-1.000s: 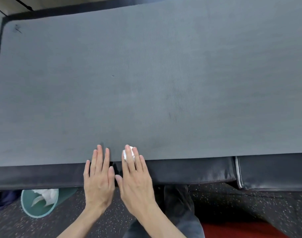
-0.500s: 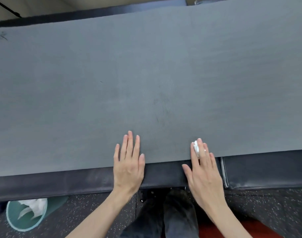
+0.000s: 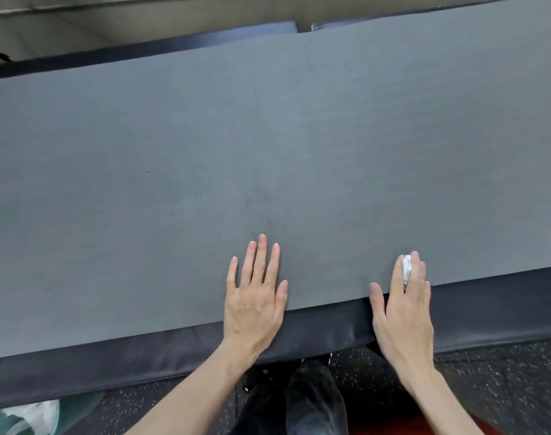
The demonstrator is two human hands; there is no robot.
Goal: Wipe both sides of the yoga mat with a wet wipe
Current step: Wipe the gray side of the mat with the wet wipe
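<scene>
Yoga mat (image 3: 267, 146), grey, spread flat on a black padded bench (image 3: 142, 356), filling most of the view. Right hand (image 3: 404, 304) presses a bunched white wet wipe (image 3: 405, 267) onto the mat's near edge, fingers straight, wipe showing between them. Left hand (image 3: 255, 296) lies flat beside it, fingers extended, palm across the same edge, holding nothing. Teal bin (image 3: 20, 419) with white waste sits on the speckled floor (image 3: 503, 381), lower left.

Both hands (image 3: 254, 296) (image 3: 404, 306) flat, fingers straight
</scene>
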